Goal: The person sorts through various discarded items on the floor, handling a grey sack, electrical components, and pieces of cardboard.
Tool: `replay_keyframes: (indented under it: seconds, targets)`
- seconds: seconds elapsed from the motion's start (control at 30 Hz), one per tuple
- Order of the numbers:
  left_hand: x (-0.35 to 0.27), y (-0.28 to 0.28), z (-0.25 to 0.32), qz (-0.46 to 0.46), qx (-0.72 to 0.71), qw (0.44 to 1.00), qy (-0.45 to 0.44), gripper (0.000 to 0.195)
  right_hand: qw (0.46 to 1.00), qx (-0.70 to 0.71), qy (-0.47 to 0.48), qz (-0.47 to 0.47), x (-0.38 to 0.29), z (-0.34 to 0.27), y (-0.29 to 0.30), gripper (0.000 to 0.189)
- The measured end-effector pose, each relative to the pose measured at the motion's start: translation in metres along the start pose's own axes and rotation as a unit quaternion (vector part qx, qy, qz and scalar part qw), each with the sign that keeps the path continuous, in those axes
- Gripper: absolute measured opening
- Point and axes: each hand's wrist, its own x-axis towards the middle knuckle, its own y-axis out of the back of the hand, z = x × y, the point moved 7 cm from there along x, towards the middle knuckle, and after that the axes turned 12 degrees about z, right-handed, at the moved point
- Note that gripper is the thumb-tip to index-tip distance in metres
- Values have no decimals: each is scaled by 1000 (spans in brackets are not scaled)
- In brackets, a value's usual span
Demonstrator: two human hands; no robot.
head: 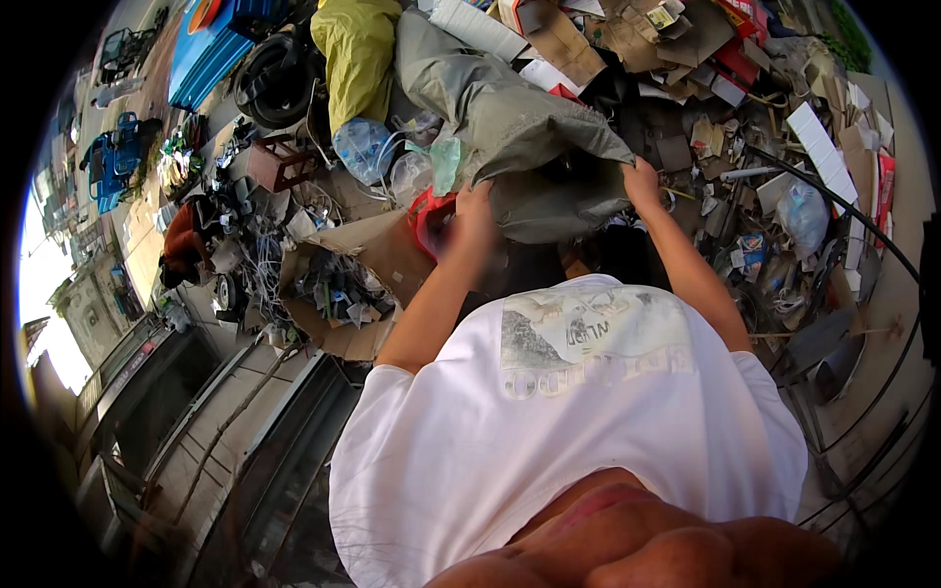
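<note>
A large grey woven sack (pixel 514 110) lies before me with its mouth towards my body. My left hand (pixel 474 198) grips one side of the rim and is partly blurred. The other side of the rim is pinched in my right hand (pixel 641 180). Between my hands the mouth gapes, and its dark inside does not show what it holds. Beside my left hand are a red plastic item (pixel 426 220) and a pale green plastic piece (pixel 445 165).
A cardboard box (pixel 331 338) of scraps stands at the left, near a crouching person (pixel 187 239). Beyond are a yellow sack (pixel 353 66), tyres (pixel 276 81) and a brown stool (pixel 279 163). Flattened cardboard (pixel 573 51) lies ahead; mixed scrap and a black cable (pixel 845 206) are at the right.
</note>
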Motion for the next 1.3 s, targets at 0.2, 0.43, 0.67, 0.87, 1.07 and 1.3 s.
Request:
replay_keyframes:
  seconds: [0.2, 0.43, 0.67, 0.87, 1.07, 1.3]
  targets:
    - [21, 28, 44, -22, 20, 991, -133, 37, 993, 41, 77, 81, 23, -71, -10, 30]
    - [50, -7, 90, -65, -168, 980, -86, 27, 966, 125, 201, 106, -15, -190, -8, 29]
    - [66, -90, 39, -131, -126, 982, -53, 28, 970, 66, 187, 141, 6, -146, -31, 29]
    - [111, -98, 85, -106, -195, 972, -75, 29, 975, 83, 143, 149, 43, -138, 4, 35]
    - [138, -111, 198, -52, -184, 977, -89, 35, 913, 209, 217, 276, 95, -173, 54, 48]
    - [181, -184, 110, -54, -141, 988, 33, 32, 934, 251, 221, 127, 69, -114, 87, 45]
